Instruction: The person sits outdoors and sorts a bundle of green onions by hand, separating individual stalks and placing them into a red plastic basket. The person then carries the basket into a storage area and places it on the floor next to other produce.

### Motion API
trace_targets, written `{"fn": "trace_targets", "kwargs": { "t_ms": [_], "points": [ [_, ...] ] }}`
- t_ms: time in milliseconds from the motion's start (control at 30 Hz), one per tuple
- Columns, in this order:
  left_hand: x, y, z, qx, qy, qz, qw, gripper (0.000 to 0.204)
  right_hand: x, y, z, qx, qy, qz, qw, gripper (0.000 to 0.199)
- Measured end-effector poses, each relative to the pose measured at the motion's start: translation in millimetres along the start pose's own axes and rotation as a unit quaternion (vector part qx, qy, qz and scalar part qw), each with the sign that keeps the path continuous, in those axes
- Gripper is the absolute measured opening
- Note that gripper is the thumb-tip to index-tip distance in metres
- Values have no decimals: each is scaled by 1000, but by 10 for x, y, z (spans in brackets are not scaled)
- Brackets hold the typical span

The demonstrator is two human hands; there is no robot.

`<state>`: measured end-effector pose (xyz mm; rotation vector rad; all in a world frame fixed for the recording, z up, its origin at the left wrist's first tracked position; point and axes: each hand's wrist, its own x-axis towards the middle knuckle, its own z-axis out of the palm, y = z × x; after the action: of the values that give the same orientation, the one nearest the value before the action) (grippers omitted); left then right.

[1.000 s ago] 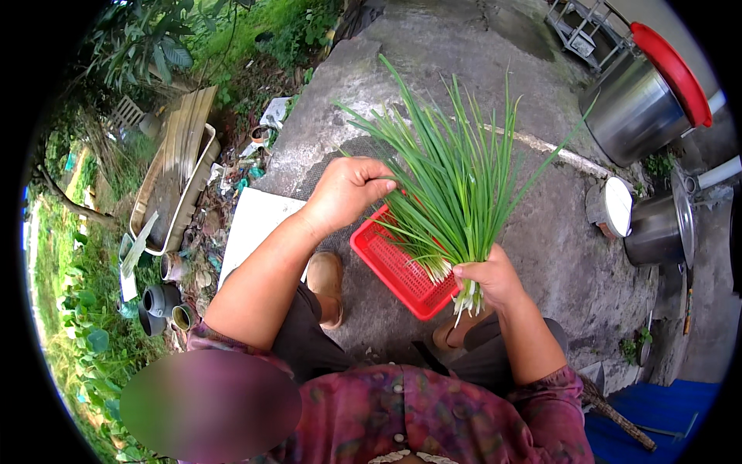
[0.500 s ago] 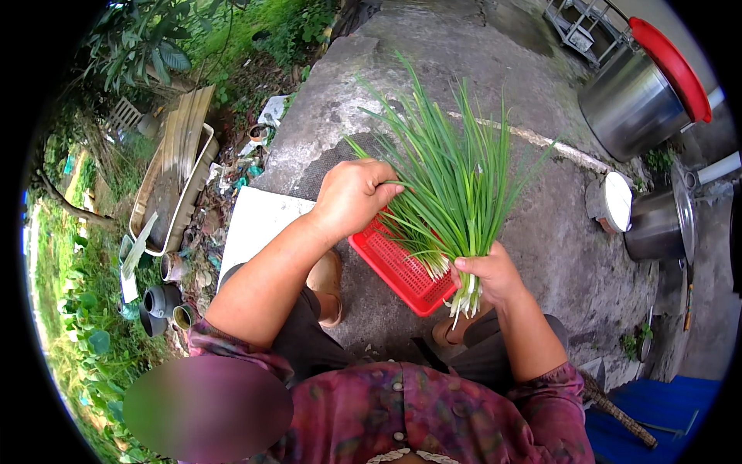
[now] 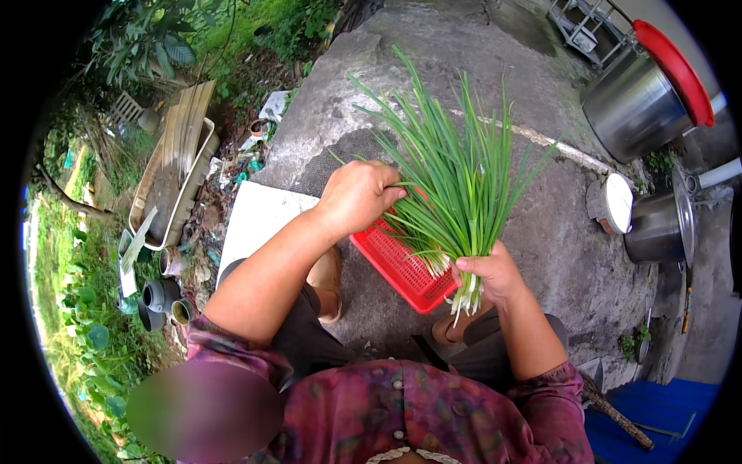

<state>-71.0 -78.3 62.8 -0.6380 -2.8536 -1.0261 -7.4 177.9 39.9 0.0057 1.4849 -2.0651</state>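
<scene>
A thick bunch of scallions [image 3: 464,185] fans out in front of me, its green tops pointing away and its white root ends toward me. My right hand [image 3: 498,274] is closed round the pale stems near the roots, thumb on top. At the bunch's left side, my left hand [image 3: 355,197] has thumb and finger pinched on scallion leaves; exactly how many is hidden. Below the bunch, a red perforated plastic basket [image 3: 386,267] stands on the ground, with more scallions [image 3: 435,261] lying in it, partly covered by the held ones.
A white board [image 3: 259,220] lies left of the basket. Far right are a large steel pot [image 3: 634,104] with a red basin [image 3: 672,73] on it, a white bucket [image 3: 614,203] and a smaller pot [image 3: 657,224]. Jars [image 3: 161,295] and a long tub [image 3: 182,197] sit left.
My left hand has shifted very slightly, still pinching at the bunch's left side. The leaf tips beyond it sit a little differently. My right hand keeps its hold.
</scene>
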Motion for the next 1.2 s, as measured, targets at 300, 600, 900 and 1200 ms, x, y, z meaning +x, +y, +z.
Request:
{"fn": "trace_targets", "kwargs": {
  "t_ms": [300, 600, 900, 1200],
  "points": [
    [-12, 45, 57, -4, 54, 78, 995, 14, 7, 26, 25, -12, 1, -3, 1000, 32],
    [-13, 122, 78, 21, 15, 79, 997, 14, -5, 13, 22, 11, -19, 10, 1000, 27],
    [-32, 89, 95, 23, 16, 124, 992, 14, 11, -2, 37, 21, -32, -5, 999, 28],
    [-250, -1430, -1569, 96, 575, -241, 776, 65, -6, 24, -42, 42, -22, -26, 999, 40]
  ]
}}
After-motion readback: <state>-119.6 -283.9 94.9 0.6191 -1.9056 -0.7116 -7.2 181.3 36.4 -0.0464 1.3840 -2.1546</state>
